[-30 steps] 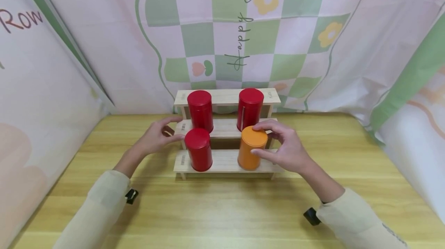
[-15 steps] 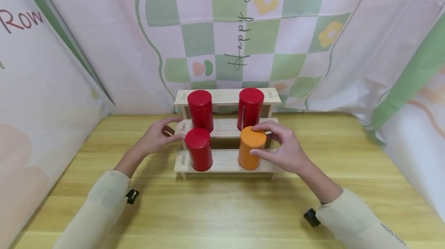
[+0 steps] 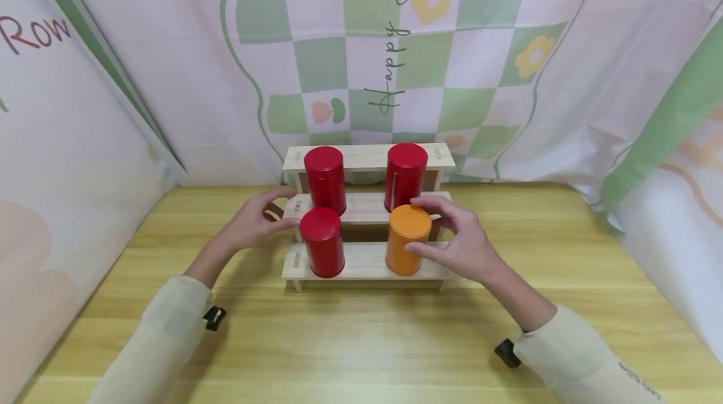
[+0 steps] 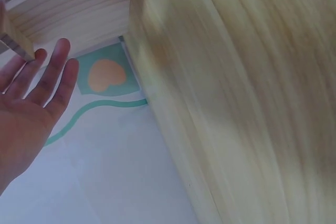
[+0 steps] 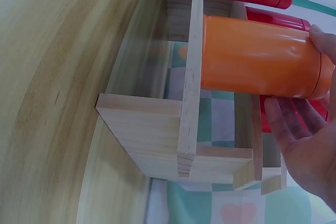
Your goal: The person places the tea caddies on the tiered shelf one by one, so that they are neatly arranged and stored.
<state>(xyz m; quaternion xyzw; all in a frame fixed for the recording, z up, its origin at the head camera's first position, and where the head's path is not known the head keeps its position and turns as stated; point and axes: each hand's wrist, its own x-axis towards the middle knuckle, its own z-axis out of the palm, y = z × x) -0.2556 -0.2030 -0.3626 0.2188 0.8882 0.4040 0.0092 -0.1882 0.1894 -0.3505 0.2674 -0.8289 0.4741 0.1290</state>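
A three-step wooden display stand [image 3: 367, 261] carries three red tins, one at the front left [image 3: 323, 244], one at the back left [image 3: 326, 181] and one at the back right [image 3: 407, 178]. An orange tin [image 3: 408, 241] stands upright at the front right of the lowest step. My right hand [image 3: 465, 241] holds the orange tin near its lid, thumb in front and fingers behind; the right wrist view shows its base on the board. On the far left, my left hand [image 3: 254, 222] grips the end of the middle step between thumb and index finger.
The stand rests on a wood-grain table [image 3: 350, 341]. A checked, flowered curtain [image 3: 373, 59] hangs close behind it, with pale cloth [image 3: 85, 109] along the left side. The top step [image 3: 367, 156] lies behind the back red tins.
The orange tin has shifted slightly left on the lowest step, and my right hand has moved with it. My left hand keeps its place at the stand's left end.
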